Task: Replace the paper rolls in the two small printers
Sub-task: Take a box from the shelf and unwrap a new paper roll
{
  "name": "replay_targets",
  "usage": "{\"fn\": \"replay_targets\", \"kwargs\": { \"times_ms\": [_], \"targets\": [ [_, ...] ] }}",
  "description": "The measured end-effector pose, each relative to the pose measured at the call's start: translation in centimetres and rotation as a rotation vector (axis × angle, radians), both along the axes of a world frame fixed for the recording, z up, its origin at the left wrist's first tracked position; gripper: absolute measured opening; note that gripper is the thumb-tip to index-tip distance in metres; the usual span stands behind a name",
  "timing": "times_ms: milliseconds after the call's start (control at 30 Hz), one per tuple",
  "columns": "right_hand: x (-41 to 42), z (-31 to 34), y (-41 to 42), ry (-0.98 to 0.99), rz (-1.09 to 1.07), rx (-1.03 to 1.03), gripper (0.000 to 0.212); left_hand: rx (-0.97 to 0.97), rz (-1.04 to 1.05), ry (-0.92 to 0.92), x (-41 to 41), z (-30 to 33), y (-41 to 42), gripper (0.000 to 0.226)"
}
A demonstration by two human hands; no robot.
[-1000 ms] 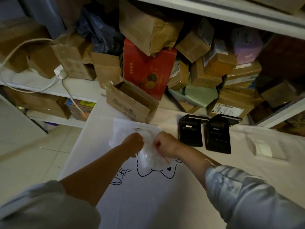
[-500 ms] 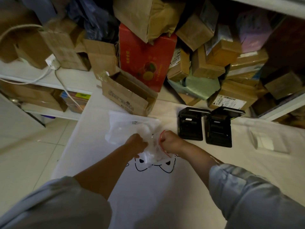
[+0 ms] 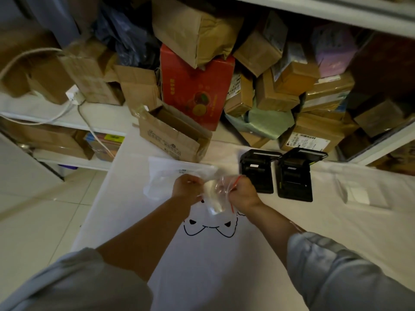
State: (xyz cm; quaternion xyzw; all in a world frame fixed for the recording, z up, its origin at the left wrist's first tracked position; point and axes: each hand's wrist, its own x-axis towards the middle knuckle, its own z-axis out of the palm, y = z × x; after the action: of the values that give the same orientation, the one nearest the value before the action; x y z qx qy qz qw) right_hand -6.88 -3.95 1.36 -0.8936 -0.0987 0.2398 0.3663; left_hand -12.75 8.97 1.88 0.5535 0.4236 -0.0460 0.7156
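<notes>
While bag [image 3: 221, 194] is pinched by left hand [image 3: 186, 187] and right hand [image 3: 241, 190], mouth now pulled wider; roll [image 3: 212, 196] nearly freed; printers [image 3: 257, 170] left open, waiting.

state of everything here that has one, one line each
left printer: lid open, on the table
right printer: lid open, beside the left one
clear zip bag: held up off the table between both hands, mouth being pulled apart
paper roll: inside the bag
left hand: pinches the bag's edge
right hand: pinches the bag's other edge
brown carton: flaps open
</notes>
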Motion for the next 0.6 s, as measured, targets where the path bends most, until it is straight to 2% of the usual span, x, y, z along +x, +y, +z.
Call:
{"fn": "replay_targets", "kwargs": {
  "times_ms": [67, 233, 367, 400, 467, 533, 600],
  "targets": [
    [0.6, 1.2, 0.5, -0.062, 0.036, -0.002, 0.006, 0.025, 0.042, -0.033, 0.3, 1.5, 0.6, 0.016],
    [1.0, 2.9, 1.8, 0.037, 0.123, 0.17, 0.035, 0.019, 0.111, -0.142, 0.9, 4.4, 1.9, 0.029],
    [0.4, 3.1, 2.7, -0.051, 0.077, 0.204, 0.009, 0.052, 0.032, -0.216, 1.1, 6.1, 2.2, 0.025],
    [0.6, 3.2, 2.7, -0.077, 0.033, 0.197, 0.009, -0.009, 0.017, -0.221, 1.1, 6.4, 2.1, 0.02],
    [0.9, 3.6, 2.7, -0.11, -0.042, 0.201, 0.029, -0.079, -0.087, -0.173, 1.0, 6.9, 2.1, 0.024],
    [0.7, 4.5, 2.5, -0.118, -0.04, 0.207, 0.035, -0.055, -0.206, -0.1, 1.2, 7.3, 1.7, 0.035],
    [0.4, 5.2, 2.0, -0.103, 0.001, 0.22, 0.034, -0.024, -0.19, -0.093, 1.5, 7.7, 1.3, 0.031]
  ]
}}
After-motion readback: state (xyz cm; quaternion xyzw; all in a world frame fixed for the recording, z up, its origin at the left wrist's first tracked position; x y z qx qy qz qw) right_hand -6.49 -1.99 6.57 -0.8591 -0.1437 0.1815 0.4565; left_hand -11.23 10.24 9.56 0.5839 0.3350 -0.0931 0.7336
